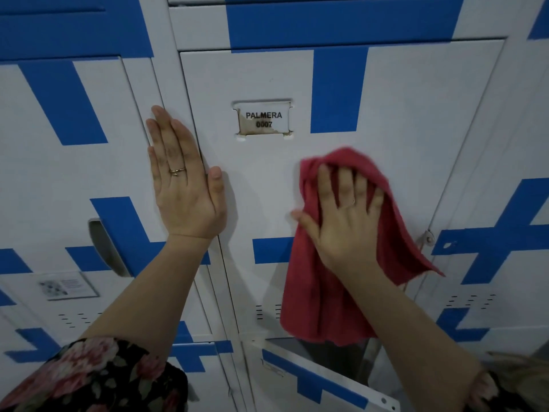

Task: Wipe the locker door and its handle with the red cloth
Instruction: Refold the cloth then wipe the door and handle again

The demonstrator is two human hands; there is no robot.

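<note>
1. The locker door point(267, 179) is white with blue stripes, and a small label slot point(263, 120) sits in its upper middle, at about 12 o'clock from the space between the two hands.
2. The card in the slot reads "PALMERA" with "0007" below it; the card's lower edge looks stained and torn.
3. The left hand point(184, 185) lies flat and open, fingers together, on the door's left edge and the frame beside it, gripping nothing. A ring shows on one finger.
4. The right hand point(346, 221) is spread open and presses the red cloth point(323, 292) against the door, at about 4 o'clock from the label slot. It too wears a ring.
5. The cloth bunches above the fingertips and hangs down below the wrist, covering part of a blue stripe and some vent slots.
6. A recessed handle point(104, 248) shows on the neighbouring locker at 8 o'clock from the left hand, with a small printed notice point(66, 285) under it; its writing is too small to read.
7. At 6 o'clock, the lower locker's door point(320, 379) stands ajar; the inside is dark and I cannot tell what it holds.
8. A floral sleeve point(98, 379) covers the left upper arm at 7 o'clock.
</note>
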